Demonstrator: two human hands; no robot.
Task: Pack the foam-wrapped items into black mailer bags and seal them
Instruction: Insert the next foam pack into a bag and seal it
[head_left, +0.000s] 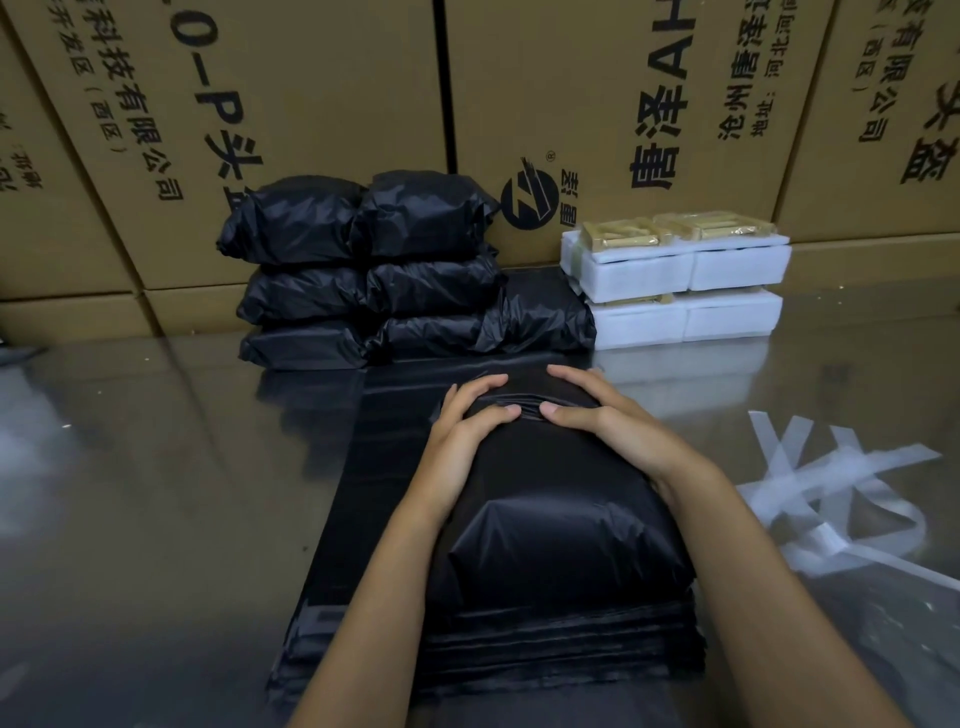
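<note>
The filled mailer bag (561, 519) lies on a stack of flat bags (363, 519), centre toward 6 o'clock on the tabletop (156, 467). The left hand (470, 415) and right hand (597, 410) each curl over its folded 12 o'clock end, thumbs pressing the flap. The film looks slick and limp over a light, squashy block, so grip the block's ends, not loose plastic.

Head-worn wide-angle view, facing forward and down, close over table (156, 493)

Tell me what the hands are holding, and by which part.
The left hand and right hand both grip the filled black mailer bag at its far end, thumbs pressing the bunched plastic on top and fingers curled over the far edge.
</note>
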